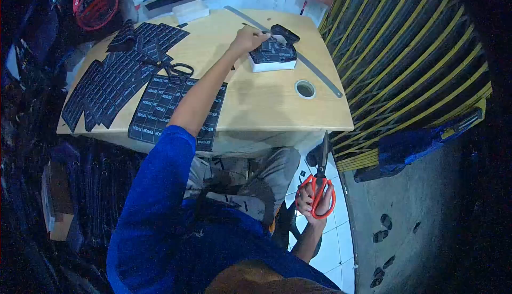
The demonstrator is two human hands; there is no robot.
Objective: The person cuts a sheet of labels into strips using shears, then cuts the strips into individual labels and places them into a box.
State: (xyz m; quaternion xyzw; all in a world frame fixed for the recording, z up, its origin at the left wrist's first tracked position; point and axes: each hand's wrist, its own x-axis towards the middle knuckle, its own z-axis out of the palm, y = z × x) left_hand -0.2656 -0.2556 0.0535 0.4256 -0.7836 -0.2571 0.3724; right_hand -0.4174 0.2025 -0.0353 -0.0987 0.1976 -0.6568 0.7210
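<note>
My left hand (248, 40) reaches across the table to a white box (273, 65) topped with black printed pieces (269, 53). Its fingers are pinched together at the edge of that pile, beside a small pale piece (279, 39); what they grip, if anything, is too small to tell. Low on the right, off the table's edge, my right hand (313, 204) is closed around the red handles of a pair of scissors (321, 179), blades pointing up. A black printed sheet (152, 110) lies under my left forearm.
On the wooden table (256, 110) lie black-handled scissors (178, 70), several cut black sheets (109, 83), a metal ruler (320, 75) partly behind the box, and a tape roll (305, 89). A yellow-slatted folding gate (400, 43) stands at the right.
</note>
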